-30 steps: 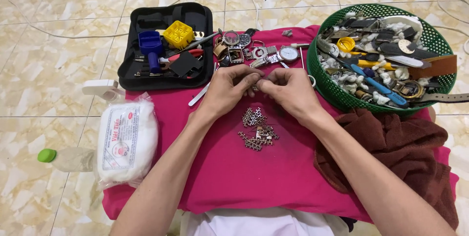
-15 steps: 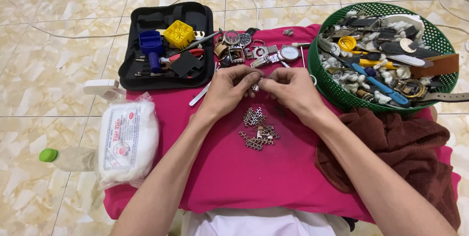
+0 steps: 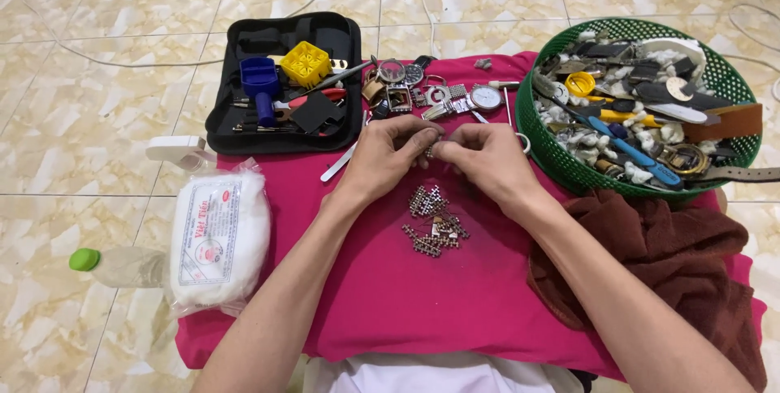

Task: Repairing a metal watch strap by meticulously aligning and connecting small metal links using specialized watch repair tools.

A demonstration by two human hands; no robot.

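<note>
My left hand (image 3: 388, 155) and right hand (image 3: 481, 157) meet fingertip to fingertip, both pinched shut on small metal link piece (image 3: 430, 148) between them. Loose pile of links (image 3: 434, 222) just below hands on pink cloth (image 3: 390, 295). Judging: links mostly apart, sorting early, much left.

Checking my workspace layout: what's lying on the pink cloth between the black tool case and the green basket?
In the head view, a cluster of watches and watch parts lies between the black tool case and the green basket.

Both hands' fingers (image 3: 422, 134) pinching a small metal piece (image 3: 431, 149) (links (image 3: 435, 221) below)
</note>
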